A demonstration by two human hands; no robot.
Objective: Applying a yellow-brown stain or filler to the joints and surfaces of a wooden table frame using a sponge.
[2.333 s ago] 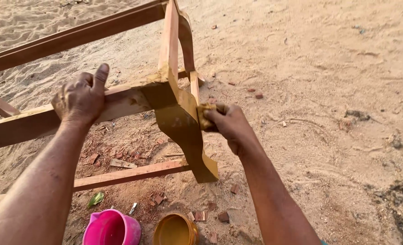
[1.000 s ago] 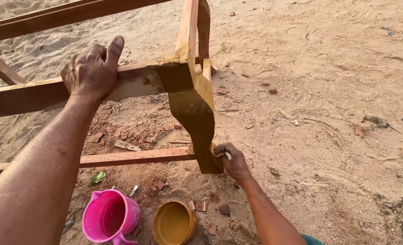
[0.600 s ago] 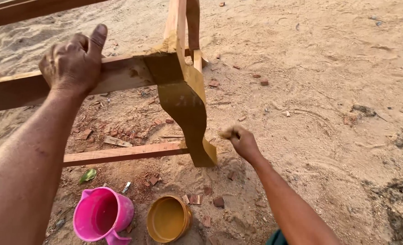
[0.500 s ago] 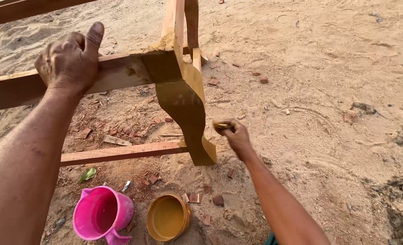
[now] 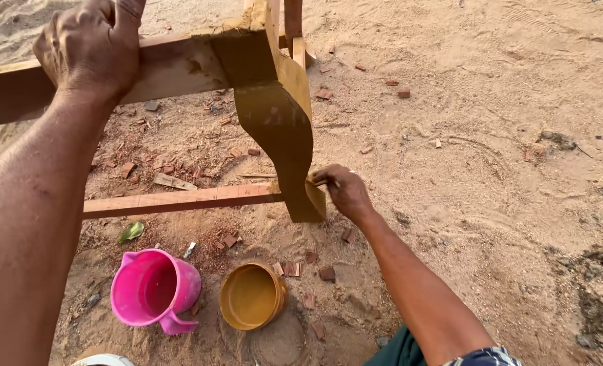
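A wooden furniture frame (image 5: 179,64) stands on sandy ground, its curved leg (image 5: 281,129) coated in wet yellow-brown finish. My left hand (image 5: 91,44) grips the top rail of the frame at the upper left. My right hand (image 5: 342,190) is closed on a small stained pad and presses it against the lower right side of the curved leg, near its foot. A lower rail (image 5: 179,200) runs left from the leg.
A pink plastic mug (image 5: 153,290) and a round tub of yellow-brown finish (image 5: 253,296) sit on the sand in front of the leg. Brick chips and wood scraps litter the ground under the frame. A green leaf (image 5: 132,232) lies by the lower rail.
My right hand has gone from the upper part of the curved leg down to its foot, lifted off briefly, and now presses there again. The left hand has kept its grip on the rail.
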